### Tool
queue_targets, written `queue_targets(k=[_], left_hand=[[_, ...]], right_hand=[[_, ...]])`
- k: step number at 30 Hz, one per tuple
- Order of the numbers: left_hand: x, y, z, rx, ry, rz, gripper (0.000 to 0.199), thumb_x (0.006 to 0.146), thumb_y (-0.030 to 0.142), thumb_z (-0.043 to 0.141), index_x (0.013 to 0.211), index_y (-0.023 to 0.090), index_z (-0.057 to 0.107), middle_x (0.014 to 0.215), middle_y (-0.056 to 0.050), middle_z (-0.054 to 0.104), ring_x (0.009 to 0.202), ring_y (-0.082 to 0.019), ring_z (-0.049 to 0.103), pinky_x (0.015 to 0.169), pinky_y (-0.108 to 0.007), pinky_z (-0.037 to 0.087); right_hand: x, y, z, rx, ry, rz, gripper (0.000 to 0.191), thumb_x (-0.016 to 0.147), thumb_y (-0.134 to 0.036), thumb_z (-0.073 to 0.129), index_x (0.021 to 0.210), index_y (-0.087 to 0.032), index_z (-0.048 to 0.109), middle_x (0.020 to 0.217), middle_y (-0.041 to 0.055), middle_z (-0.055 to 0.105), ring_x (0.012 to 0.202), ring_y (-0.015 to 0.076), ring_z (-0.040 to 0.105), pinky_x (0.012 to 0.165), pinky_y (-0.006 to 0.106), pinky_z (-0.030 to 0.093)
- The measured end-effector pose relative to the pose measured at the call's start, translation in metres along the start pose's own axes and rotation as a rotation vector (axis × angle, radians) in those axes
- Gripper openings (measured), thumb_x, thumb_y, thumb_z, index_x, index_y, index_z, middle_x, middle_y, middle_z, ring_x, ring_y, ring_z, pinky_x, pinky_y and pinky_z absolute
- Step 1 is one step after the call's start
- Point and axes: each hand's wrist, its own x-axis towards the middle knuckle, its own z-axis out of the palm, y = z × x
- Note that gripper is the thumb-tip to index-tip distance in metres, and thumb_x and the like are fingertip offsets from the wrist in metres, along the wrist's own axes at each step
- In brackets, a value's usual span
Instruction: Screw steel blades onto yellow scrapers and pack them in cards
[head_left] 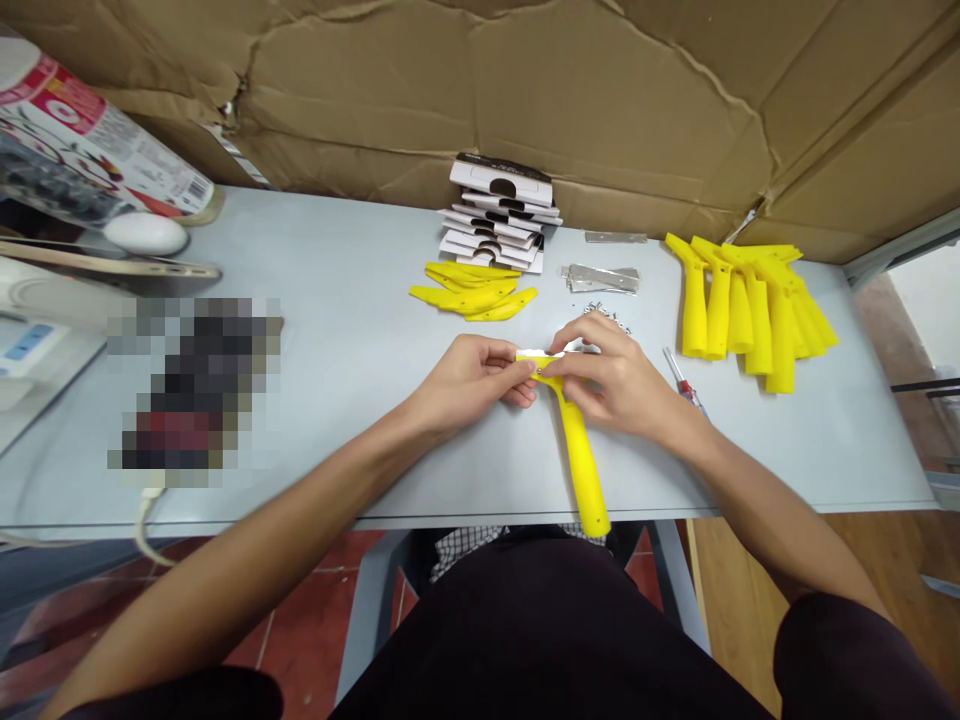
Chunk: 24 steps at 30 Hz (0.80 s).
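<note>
My left hand (480,378) pinches the left end of the head of a yellow plastic scraper handle (581,460), thumb on top. A white jagged edge shows along the top of that head, and a small screw sits in it near my left thumb. My right hand (611,370) is closed over the head's right side, its fingertips beside the screw; whether they also hold something small is hidden. The handle's round grip points toward me and overhangs the table's front edge. Just beyond my right hand lies a pile of small screws (616,318), partly covered by it.
Behind are curved yellow covers (472,295), metal strips (600,280) and stacked white-and-black packets (499,215). A screwdriver (684,382) and several yellow handles (780,340) lie right. Left are a pixelated device (202,390) with a cable, a mouse (146,233) and a large canister (112,150). Cardboard (375,100) walls the back.
</note>
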Motion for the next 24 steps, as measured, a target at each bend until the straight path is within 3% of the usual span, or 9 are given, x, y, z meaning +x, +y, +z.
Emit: queue_targets(k=[16,21,24], left_hand=[[-0.0006,0.0005,0.0004,0.009,0.010,-0.003,0.021,0.090,0.032,0.081,0.077,0.017,0.076,0.075,-0.008,0.080,0.069,-0.019,0.077,0.077,-0.033,0.067],[-0.0007,0.0001,0.0003,0.009,0.004,0.001,0.021,0.090,0.034,0.082,0.078,0.016,0.077,0.076,-0.008,0.080,0.070,-0.019,0.078,0.077,-0.033,0.067],[0.0004,-0.0016,-0.0002,0.014,0.004,0.005,0.022,0.088,0.036,0.084,0.079,0.017,0.078,0.075,-0.007,0.080,0.070,-0.020,0.077,0.076,-0.034,0.067]], right_hand=[[-0.0018,-0.0009,0.0007,-0.136,-0.036,0.014,0.033,0.097,-0.007,0.058,0.107,-0.029,0.081,0.116,0.0078,0.072,0.109,0.0292,0.061,0.088,0.046,0.045],[0.0017,-0.0047,0.0039,-0.134,0.020,0.037,0.018,0.104,-0.020,0.062,0.104,-0.024,0.080,0.111,0.0096,0.075,0.105,0.0298,0.062,0.085,0.046,0.043],[0.0036,-0.0062,0.0075,-0.125,0.040,0.088,0.019,0.106,-0.024,0.062,0.096,-0.023,0.078,0.107,0.0093,0.075,0.102,0.0289,0.062,0.084,0.045,0.043]])
